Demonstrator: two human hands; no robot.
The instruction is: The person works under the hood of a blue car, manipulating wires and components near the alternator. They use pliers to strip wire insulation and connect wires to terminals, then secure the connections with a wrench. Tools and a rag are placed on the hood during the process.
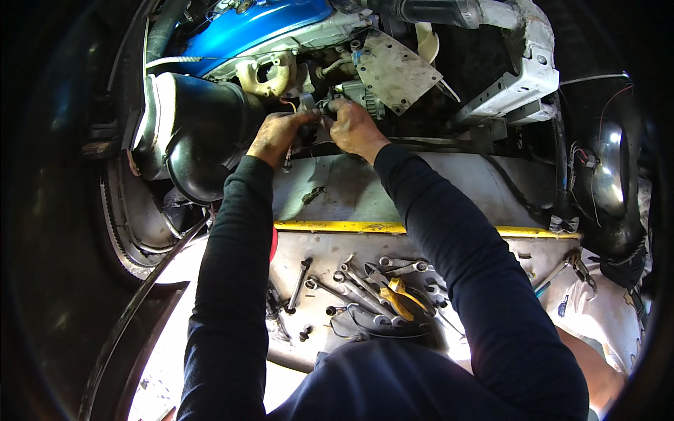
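Both arms reach into an engine bay. My left hand [276, 135] is closed, with thumb and fingers pinched at a small grey piece [307, 102] and a thin orange wire [288, 103] beside it. My right hand [356, 128] meets it from the right, its fingers curled inward; what lies in them is hidden. Just behind my right hand sits a ribbed metal alternator [365, 95]. A pale exhaust manifold [270, 76] is beyond my left hand, below the blue engine cover [256, 28].
A large black air duct [210, 126] stands left. A flat metal plate [399, 70] and a white bracket [516, 88] jut out at right. Across the front runs a yellow-edged panel [337, 226]. Nearer lie several wrenches [361, 291] and yellow-handled pliers [399, 302]. Another person's bare limb [593, 368] shows lower right.
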